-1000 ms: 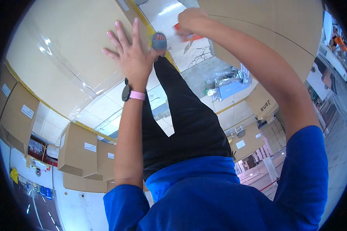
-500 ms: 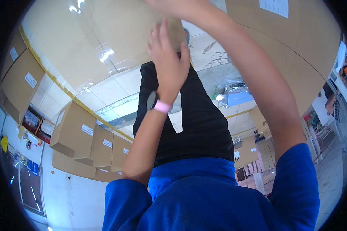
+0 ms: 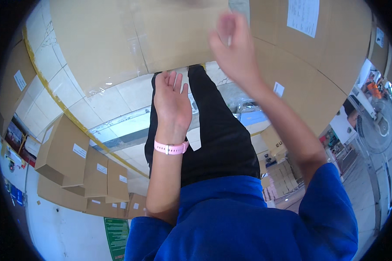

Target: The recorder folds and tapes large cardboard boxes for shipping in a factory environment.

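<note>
A large cardboard box (image 3: 100, 48) lies across the top of the view, a taped seam running toward me. My left hand (image 3: 174, 102) is palm up at the box's near edge, fingers stretched out and nothing in it; whether it touches the box I cannot tell. A pink watch strap (image 3: 170, 148) circles that wrist. Above the box's right part is my right hand (image 3: 238, 54), blurred, with fingers curled. A small pale streak shows at its fingers, too unclear to name.
Another large labelled box (image 3: 287, 52) stands close on the right. Smaller labelled cartons (image 3: 65, 150) are stacked at left, beyond a yellow floor line (image 3: 52, 89). A fan (image 3: 374, 126) stands at far right. Blue packaging (image 3: 253, 117) lies low near my legs.
My left hand has drawn back from the box and turned palm up. My right hand has come back toward me from the top edge. The view has shifted, with more of the right box showing.
</note>
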The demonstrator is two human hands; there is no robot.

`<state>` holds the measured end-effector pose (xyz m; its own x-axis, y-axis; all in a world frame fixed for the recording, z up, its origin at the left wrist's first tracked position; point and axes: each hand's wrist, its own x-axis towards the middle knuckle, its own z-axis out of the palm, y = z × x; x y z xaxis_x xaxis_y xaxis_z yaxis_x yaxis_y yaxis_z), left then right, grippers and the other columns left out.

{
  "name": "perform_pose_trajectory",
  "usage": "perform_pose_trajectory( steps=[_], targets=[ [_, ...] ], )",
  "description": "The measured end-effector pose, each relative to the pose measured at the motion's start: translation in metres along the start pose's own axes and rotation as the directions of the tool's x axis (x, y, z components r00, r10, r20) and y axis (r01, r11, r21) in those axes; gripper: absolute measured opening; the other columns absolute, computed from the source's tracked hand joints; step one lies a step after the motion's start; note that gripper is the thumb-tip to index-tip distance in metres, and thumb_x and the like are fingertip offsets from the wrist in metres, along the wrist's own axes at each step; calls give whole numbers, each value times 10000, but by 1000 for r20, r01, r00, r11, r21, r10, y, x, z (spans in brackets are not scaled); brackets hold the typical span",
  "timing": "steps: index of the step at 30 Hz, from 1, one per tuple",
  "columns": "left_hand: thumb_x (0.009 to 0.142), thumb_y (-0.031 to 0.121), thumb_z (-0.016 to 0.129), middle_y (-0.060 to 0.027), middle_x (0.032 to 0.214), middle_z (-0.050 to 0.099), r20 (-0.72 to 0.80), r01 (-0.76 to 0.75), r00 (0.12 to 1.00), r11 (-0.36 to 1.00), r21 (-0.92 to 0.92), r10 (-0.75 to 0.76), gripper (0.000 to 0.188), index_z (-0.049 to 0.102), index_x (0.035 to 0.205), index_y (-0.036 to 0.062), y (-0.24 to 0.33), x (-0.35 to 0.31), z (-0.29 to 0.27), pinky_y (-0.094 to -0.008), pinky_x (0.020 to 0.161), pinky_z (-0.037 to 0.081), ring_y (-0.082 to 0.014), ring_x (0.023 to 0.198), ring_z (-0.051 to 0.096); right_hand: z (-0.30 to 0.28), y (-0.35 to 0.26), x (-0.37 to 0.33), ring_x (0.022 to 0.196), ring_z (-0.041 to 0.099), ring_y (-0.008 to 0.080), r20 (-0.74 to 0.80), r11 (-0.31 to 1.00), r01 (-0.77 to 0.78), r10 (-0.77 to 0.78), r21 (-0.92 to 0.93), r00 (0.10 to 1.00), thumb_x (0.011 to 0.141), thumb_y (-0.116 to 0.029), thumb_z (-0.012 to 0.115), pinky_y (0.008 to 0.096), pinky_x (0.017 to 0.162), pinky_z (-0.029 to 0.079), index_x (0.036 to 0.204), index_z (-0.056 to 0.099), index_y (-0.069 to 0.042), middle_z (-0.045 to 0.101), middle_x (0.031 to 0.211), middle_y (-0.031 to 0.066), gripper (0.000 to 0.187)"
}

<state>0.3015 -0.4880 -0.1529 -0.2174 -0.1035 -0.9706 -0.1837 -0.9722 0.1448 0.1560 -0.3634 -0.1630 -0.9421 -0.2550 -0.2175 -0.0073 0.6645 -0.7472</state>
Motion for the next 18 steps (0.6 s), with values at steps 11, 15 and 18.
perform_pose_trajectory(
  steps=[11, 15, 18],
  targets=[
    [1071, 440, 535, -157, 1627, 488, 88, -62, 993, 989, -131, 74, 655, 443, 1603, 70, 5, 106, -13, -645, 1257, 322, -339, 1509, 471, 59, 6, -9, 1586, 324, 427, 559, -241, -624, 736, 743, 381, 1084, -423, 466, 562, 1306, 246, 1629, 345, 28, 368, 1714, 233, 718],
    [1005, 508, 609, -170, 1709, 376, -93, -80, 993, 989, -121, 69, 780, 399, 1637, 103, 17, 95, -8, -699, 1270, 203, -358, 1585, 342, 77, -30, 17, 1571, 348, 399, 556, -300, -620, 787, 725, 270, 1059, -396, 438, 629, 1297, 194, 1602, 379, -2, 405, 1679, 214, 674],
    [980, 543, 639, -157, 1822, 145, -161, 131, 978, 991, -4, -130, 954, 238, 1724, 101, 46, 61, -30, -725, 1285, 4, -342, 1686, 114, 78, -16, 11, 1558, 359, 394, 497, -239, -622, 821, 746, 280, 1025, -354, 468, 673, 1284, 182, 1579, 391, -9, 418, 1660, 202, 657]
  ],
)
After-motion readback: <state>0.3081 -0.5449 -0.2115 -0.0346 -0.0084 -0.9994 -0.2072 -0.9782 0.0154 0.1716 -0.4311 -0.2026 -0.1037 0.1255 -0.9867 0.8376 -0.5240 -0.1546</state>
